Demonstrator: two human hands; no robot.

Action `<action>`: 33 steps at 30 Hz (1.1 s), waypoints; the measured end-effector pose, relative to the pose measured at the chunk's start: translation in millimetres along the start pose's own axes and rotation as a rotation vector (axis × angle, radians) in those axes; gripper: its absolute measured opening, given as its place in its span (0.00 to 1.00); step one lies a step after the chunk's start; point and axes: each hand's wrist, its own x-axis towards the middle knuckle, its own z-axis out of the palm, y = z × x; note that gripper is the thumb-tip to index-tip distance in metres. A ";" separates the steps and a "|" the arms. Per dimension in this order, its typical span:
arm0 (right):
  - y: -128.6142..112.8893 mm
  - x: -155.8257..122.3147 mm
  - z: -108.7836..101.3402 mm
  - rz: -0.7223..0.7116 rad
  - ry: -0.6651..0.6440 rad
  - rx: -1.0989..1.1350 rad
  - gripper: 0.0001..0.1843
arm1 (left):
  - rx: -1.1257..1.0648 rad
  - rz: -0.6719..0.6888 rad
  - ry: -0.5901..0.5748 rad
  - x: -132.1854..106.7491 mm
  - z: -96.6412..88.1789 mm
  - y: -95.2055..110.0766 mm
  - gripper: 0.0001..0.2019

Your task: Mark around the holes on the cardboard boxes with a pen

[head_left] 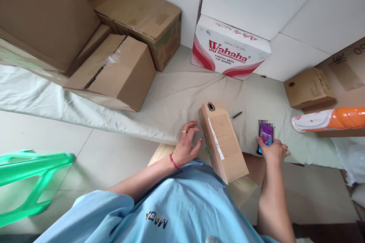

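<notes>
My left hand (188, 142) rests with its fingers spread and curved against the left side of a small brown cardboard box (224, 142) that lies in front of me with a white label strip along its top. A ring and a red wrist cord show on that hand. My right hand (272, 151) is closed around the lower end of a phone (266, 133) with a lit purple screen, which lies on the pale sheet (171, 98). A thin dark pen (237, 114) lies just beyond the box.
Large brown cartons (114, 68) are stacked at the left and back. A red-and-white Wahaha water carton (228, 47) stands under white boxes. A small brown box (309, 87) and an orange-white bottle (327, 119) lie at right. A green plastic stool (28, 178) stands at left.
</notes>
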 end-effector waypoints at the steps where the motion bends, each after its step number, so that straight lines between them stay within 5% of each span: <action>1: -6.7 -5.3 -5.1 -0.048 0.017 0.053 0.54 | 0.003 -0.008 -0.009 0.3 -0.6 -0.4 0.12; 3: -23.5 -26.2 -20.6 -0.182 0.006 0.269 0.54 | 0.007 -0.026 -0.036 0.7 -0.6 -1.2 0.10; 6: -53.7 -78.6 -49.0 -0.478 -0.272 0.600 0.55 | 0.013 -0.051 -0.077 1.3 2.9 -2.6 0.09; 10: -90.4 -136.9 -68.1 -0.801 -0.455 0.366 0.64 | 0.019 -0.078 -0.111 3.1 9.8 -2.7 0.11; 15: -103.3 -126.2 -65.0 -0.650 -0.489 0.270 0.52 | -0.007 -0.122 -0.151 4.3 0.5 -1.1 0.12; 18: -99.0 -107.0 -64.2 -0.483 -0.577 0.596 0.47 | -0.183 -0.237 -0.198 5.3 -17.3 -1.4 0.16; 22: -106.4 -104.8 -53.9 -0.262 -0.744 1.131 0.45 | -0.580 -0.505 -0.308 15.2 -43.8 0.2 0.37; 26: -133.6 -118.2 -27.4 -0.127 -0.725 1.353 0.45 | -0.977 -0.730 -0.362 26.6 -61.4 10.8 0.50; 30: -152.4 -127.8 -5.6 -0.194 -0.825 1.349 0.43 | -0.826 -0.715 -0.249 29.7 -71.1 19.0 0.52; 33: -148.1 -125.0 1.6 -0.334 -0.750 1.189 0.42 | -0.664 -0.699 -0.102 37.7 -81.6 11.2 0.44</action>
